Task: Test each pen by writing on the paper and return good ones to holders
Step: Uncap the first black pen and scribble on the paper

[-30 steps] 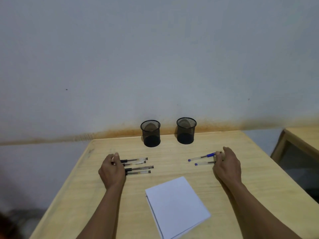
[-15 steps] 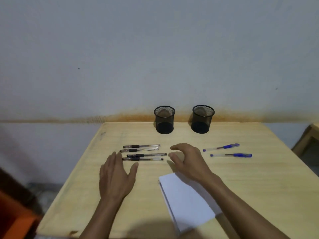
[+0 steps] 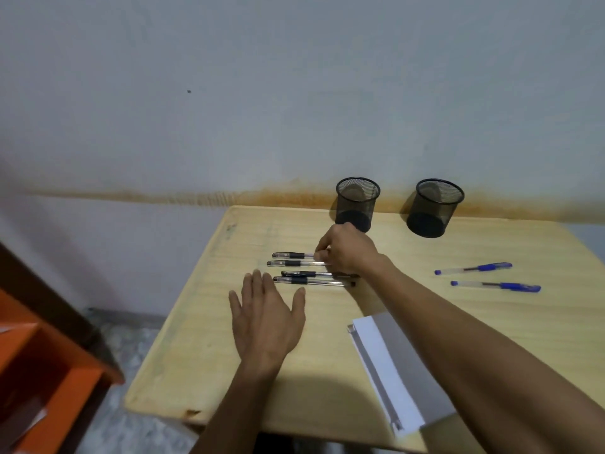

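Head view only. Table (image 3: 327,381) is seen from above and in front, with two mesh holders (image 3: 357,204) (image 3: 435,208) stood at the far edge by the wall, both looking empty, so no pens are judged returned yet. Four black pens (image 3: 307,273) are laid in a rough row left of centre; two blue pens (image 3: 473,267) (image 3: 496,286) are laid well apart to the right, probably sorted by colour for testing in turn. Paper (image 3: 383,362) is kept near the front edge, within reach for scribbling, partly covered by the right forearm. Left hand (image 3: 266,319) is held flat with fingers straight and spread, near the closest black pen; contact with the table or that pen cannot be told. Right hand (image 3: 347,253) is reached across to the far end of the black pens, fingers curled onto the top two, apparently pinching one to lift it; which pen is actually gripped is hidden by the knuckles. Motion blur softens the pen ends. Orange furniture (image 3: 42,381) is cut off at lower left.
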Demonstrator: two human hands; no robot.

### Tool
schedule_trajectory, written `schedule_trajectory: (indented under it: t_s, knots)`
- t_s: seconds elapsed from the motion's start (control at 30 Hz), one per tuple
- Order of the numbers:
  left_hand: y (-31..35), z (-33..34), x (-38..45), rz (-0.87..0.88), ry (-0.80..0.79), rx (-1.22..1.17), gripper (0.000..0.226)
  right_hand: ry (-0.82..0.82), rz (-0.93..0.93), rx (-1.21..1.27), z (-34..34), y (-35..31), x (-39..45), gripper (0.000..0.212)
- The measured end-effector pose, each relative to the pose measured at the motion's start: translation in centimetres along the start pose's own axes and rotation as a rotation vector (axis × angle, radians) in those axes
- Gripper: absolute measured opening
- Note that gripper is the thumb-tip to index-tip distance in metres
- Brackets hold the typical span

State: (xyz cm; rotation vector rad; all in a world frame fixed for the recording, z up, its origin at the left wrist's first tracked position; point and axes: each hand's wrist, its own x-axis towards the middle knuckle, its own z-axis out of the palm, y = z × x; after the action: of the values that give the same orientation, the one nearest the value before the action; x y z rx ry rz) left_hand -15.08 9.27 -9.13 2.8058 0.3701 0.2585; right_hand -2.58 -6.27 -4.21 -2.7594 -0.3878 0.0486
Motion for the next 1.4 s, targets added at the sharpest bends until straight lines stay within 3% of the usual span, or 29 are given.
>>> schedule_trajectory:
  t_s: [0.27,0.4,0.47,0.53,0.7,0.83,0.9,1.07,1.17,1.4]
  knots:
    - [-0.2,0.0,-0.2,-0.017,0.075,-0.098,0.083,0.115,-0.119,-0.27,0.3,-0.4,-0.2,0.025]
    - [-0.9,-0.4,-0.2,0.014,0.227,-0.385,0.078,0.146,-0.088,-0.048,-2.5,-0.1,-3.6,0.013]
    - [-0.6,-0.8,-0.6,0.15,0.339,-0.534,0.062,0.13,-0.145,0.123,-3.7,0.7,-6.7,0.005]
    - [0.3,-1.2,-1.3,0.314,0.393,-0.538,0.051,0.113,-0.174,0.234,-4.5,1.7,-10.2,0.006]
    - [3.9,-2.3,-3.5,0.587,0.317,-0.542,0.019,0.224,-0.022,0.59,-6.7,3.7,-16.6,0.013]
    - [6.5,-3.1,-5.0,0.56,0.155,-0.733,0.014,0.421,0.075,1.15,-7.7,5.0,-18.9,0.022]
    - [7.7,-3.3,-5.6,0.547,0.103,-0.784,0.013,0.477,0.116,1.312,-7.3,5.4,-19.4,0.021]
    - [9.9,-3.7,-6.4,0.521,0.076,-0.8,0.012,0.419,0.168,1.289,-5.8,5.2,-20.1,0.007]
    - [10.0,-3.9,-6.2,0.575,0.06,-0.726,0.012,0.39,0.174,1.262,-5.3,5.5,-19.9,0.011]
    - [9.2,-5.8,-4.7,0.515,-0.056,-0.728,0.021,0.355,0.057,1.319,-5.4,5.3,-18.9,0.006]
